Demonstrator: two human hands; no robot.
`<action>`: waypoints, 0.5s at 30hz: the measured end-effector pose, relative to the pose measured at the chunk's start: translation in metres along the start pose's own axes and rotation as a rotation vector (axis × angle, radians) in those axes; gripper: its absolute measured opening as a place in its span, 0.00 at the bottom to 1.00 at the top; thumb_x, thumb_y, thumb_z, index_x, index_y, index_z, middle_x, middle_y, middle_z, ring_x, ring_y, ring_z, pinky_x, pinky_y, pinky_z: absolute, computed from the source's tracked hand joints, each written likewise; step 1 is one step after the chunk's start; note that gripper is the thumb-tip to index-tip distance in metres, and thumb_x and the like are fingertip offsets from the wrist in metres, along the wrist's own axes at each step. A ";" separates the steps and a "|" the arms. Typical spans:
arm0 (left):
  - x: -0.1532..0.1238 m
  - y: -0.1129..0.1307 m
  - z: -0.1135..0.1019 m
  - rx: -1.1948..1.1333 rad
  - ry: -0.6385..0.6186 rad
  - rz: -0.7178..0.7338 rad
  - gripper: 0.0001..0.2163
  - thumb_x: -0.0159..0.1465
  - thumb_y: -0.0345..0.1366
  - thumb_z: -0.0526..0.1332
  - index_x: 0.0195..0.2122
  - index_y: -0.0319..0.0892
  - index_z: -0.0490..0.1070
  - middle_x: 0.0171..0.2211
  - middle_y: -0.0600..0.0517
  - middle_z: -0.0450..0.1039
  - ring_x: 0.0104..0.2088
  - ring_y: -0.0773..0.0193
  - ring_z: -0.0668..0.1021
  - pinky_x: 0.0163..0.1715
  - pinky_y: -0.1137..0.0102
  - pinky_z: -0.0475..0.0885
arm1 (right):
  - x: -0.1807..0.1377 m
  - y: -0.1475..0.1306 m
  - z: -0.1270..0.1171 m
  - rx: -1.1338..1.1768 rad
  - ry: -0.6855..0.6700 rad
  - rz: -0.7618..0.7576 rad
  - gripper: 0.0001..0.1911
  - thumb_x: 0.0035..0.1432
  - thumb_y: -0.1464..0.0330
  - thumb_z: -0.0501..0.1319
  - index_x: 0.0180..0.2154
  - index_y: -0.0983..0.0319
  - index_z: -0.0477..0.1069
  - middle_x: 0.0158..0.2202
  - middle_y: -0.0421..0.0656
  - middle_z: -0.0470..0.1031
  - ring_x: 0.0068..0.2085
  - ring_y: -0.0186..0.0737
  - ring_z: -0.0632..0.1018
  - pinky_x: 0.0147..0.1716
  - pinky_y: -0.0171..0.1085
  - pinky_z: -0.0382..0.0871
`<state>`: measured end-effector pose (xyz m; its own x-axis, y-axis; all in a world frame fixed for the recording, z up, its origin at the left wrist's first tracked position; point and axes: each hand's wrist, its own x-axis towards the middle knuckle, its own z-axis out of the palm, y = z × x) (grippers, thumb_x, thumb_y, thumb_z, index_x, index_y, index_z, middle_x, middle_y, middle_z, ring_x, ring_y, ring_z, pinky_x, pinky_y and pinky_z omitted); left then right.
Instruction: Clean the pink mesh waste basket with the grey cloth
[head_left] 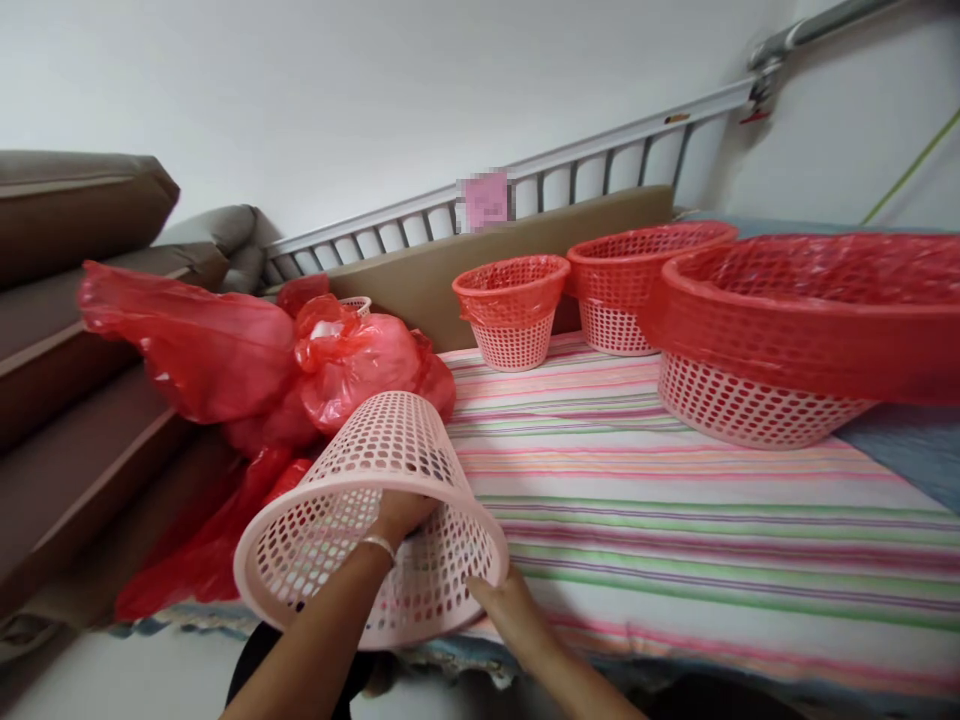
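A pale pink plastic wastebasket (390, 440) with a lattice of holes lies tilted on the striped sheet, its wide mouth facing me. My right hand (496, 592) grips the right side of its rim, thumb inside the mouth and fingers outside. My left hand (405, 512) reaches through the mouth into the basket, a bracelet on its wrist. Its fingers are mostly hidden, so I cannot make out whether they hold anything. Just behind the basket sit bunched red plastic bags (367, 365).
Three pink baskets lined with red bags stand to the right: a small one (514, 315), a middle one (619, 300) and a large one (772, 390). Stacked brown cushions (82, 360) flank the left. A railing (585, 180) runs along the wall behind the striped sheet (675, 560).
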<state>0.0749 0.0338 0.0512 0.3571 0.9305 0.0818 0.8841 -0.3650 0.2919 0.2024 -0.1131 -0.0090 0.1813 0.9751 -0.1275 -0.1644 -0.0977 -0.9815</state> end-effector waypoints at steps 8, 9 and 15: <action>-0.089 0.025 0.011 -0.038 -0.027 0.112 0.19 0.51 0.38 0.65 0.46 0.42 0.72 0.46 0.45 0.71 0.45 0.54 0.75 0.46 0.65 0.69 | 0.006 -0.017 -0.016 -0.015 0.024 -0.017 0.20 0.39 0.68 0.56 0.36 0.65 0.75 0.32 0.45 0.79 0.36 0.47 0.77 0.37 0.40 0.71; -0.101 0.030 0.012 -0.049 -0.029 0.123 0.18 0.51 0.37 0.65 0.43 0.42 0.73 0.46 0.45 0.71 0.45 0.54 0.74 0.46 0.66 0.69 | 0.006 -0.022 -0.019 -0.031 0.024 -0.039 0.20 0.38 0.69 0.55 0.36 0.66 0.75 0.32 0.45 0.79 0.36 0.47 0.77 0.36 0.39 0.71; -0.123 0.038 0.017 -0.075 -0.025 0.112 0.13 0.51 0.30 0.64 0.39 0.45 0.75 0.47 0.46 0.72 0.46 0.53 0.73 0.46 0.64 0.69 | -0.002 -0.049 -0.036 -0.179 0.000 -0.143 0.15 0.40 0.67 0.56 0.30 0.63 0.76 0.25 0.41 0.76 0.35 0.46 0.76 0.37 0.40 0.70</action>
<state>0.0701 -0.0949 0.0362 0.4603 0.8827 0.0949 0.8134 -0.4622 0.3532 0.2452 -0.1172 0.0338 0.1905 0.9816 0.0148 0.0372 0.0078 -0.9993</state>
